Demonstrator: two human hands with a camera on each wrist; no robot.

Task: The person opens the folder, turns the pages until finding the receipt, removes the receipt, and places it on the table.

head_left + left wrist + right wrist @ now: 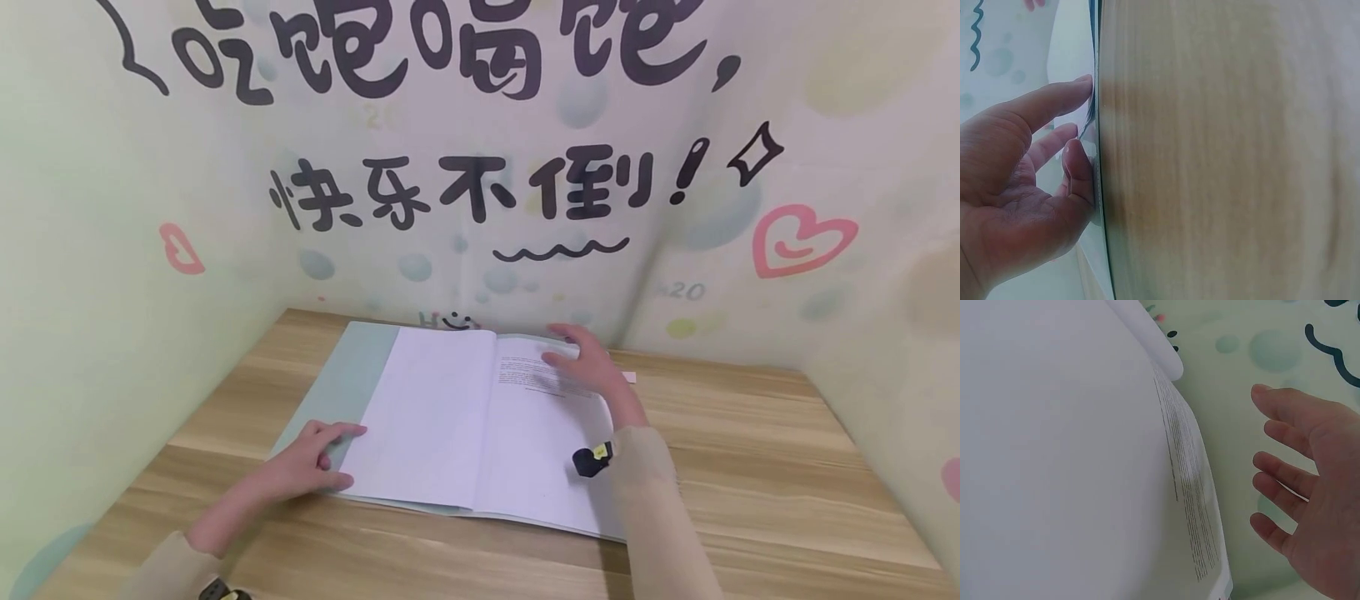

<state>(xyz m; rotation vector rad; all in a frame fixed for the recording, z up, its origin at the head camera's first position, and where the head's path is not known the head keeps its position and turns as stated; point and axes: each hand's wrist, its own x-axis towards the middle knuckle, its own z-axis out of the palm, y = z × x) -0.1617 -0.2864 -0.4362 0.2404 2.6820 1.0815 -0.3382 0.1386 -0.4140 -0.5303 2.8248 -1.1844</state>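
An open book with white pages (423,408) and a pale blue-green cover (351,379) lies on the table. Its left page is blank, while the right page (543,454) carries a block of small printed text near the top. My left hand (300,460) rests at the book's lower left, thumb and index finger stretched to the left page's edge and the other fingers bent. In the left wrist view, the thumb of that hand (1016,162) is right at the page edges. Over the right page's upper part hovers my right hand (592,365), fingers spread and holding nothing.
The wood-grain table (750,450) extends around the book. Behind it rises a pale wall (465,125) with large black lettering, bubbles and hearts. A small white tab (629,377) shows beside my right wrist. Dark straps (592,459) sit at both sleeves.
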